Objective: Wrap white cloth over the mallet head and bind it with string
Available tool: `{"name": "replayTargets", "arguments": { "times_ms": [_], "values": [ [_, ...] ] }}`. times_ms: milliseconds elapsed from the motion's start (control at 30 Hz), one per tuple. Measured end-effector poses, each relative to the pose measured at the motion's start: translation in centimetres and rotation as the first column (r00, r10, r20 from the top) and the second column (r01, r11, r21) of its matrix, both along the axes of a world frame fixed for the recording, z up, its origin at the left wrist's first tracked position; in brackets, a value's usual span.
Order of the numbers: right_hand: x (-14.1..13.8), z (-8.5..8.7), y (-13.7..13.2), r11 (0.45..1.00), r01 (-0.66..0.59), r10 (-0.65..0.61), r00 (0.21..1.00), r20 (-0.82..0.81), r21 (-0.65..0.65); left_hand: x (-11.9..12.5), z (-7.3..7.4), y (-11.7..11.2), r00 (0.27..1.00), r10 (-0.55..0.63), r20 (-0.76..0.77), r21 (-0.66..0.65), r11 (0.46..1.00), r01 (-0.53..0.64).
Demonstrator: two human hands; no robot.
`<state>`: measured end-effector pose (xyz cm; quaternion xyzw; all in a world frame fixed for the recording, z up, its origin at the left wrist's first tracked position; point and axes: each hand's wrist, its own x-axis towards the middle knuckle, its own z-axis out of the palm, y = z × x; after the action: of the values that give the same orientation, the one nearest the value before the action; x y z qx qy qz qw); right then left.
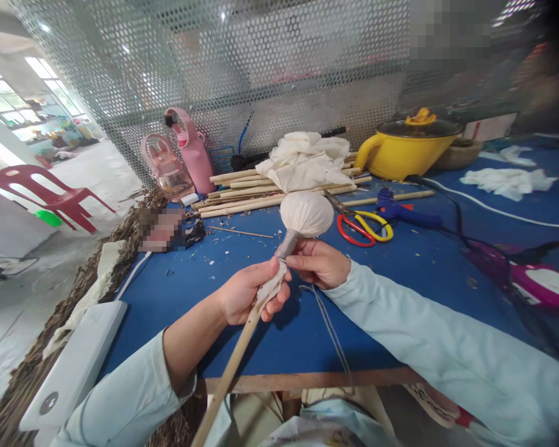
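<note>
A wooden stick (228, 372) runs up from the bottom edge to a round white cloth bundle (306, 213) tied on its top end. Grey thread (289, 244) is wound round the neck just under the bundle. My left hand (249, 292) is closed round the stick and the loose cloth tail below the neck. At the wound neck my right hand (319, 262) pinches the thread. A strand of thread (330, 329) trails from the right hand down over the blue table (177, 292) to its front edge.
Behind the bundle lie several wooden sticks (242, 192) and a heap of white cloth (307, 158). Red-and-yellow scissors (366, 226), a blue glue gun (400, 211) and a yellow pot (407, 149) sit right of it. A white device (74, 366) rests at left.
</note>
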<state>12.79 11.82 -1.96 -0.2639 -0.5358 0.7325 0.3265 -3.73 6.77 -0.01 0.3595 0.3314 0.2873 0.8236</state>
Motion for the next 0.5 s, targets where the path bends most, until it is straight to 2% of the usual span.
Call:
{"name": "replayTargets", "arguments": {
  "times_ms": [67,133,200,267,300,333,400,467,500],
  "values": [
    [-0.1,0.0,0.1,0.999,0.035,-0.036,0.998,0.043,0.017,-0.1,-0.5,0.3,0.996,-0.058,-0.06,-0.032,0.998,0.057],
    [-0.2,0.0,0.2,0.996,0.086,-0.085,0.993,0.08,-0.004,-0.4,-0.8,0.7,0.982,-0.022,-0.188,0.009,1.0,0.024],
    [-0.3,0.1,0.2,0.99,0.133,-0.128,0.987,0.099,-0.045,-0.7,-0.6,1.1,0.933,0.15,-0.327,0.143,0.984,-0.108],
    [-0.4,0.2,0.1,0.986,0.157,-0.15,0.982,0.116,-0.058,-0.8,0.0,1.6,0.84,0.369,-0.397,0.326,0.913,-0.246],
    [-0.5,0.2,0.1,0.987,0.154,-0.147,0.982,0.118,-0.051,-0.7,0.4,1.7,0.802,0.432,-0.413,0.393,0.878,-0.271],
    [-0.6,0.2,0.0,0.989,0.14,-0.135,0.984,0.113,-0.038,-0.5,0.7,1.8,0.784,0.447,-0.43,0.428,0.866,-0.259],
    [-0.8,0.0,-0.2,0.996,0.089,-0.089,0.993,0.081,-0.005,0.3,1.2,1.6,0.806,0.338,-0.487,0.39,0.909,-0.145],
    [-1.1,-0.2,-0.1,0.997,0.064,-0.066,0.996,0.058,0.037,1.2,1.2,1.0,0.823,0.182,-0.538,0.282,0.959,-0.028],
    [-1.3,-0.2,0.0,0.996,0.064,-0.068,0.996,0.065,0.062,1.5,1.1,0.7,0.81,0.172,-0.56,0.263,0.964,-0.023]
  ]
}}
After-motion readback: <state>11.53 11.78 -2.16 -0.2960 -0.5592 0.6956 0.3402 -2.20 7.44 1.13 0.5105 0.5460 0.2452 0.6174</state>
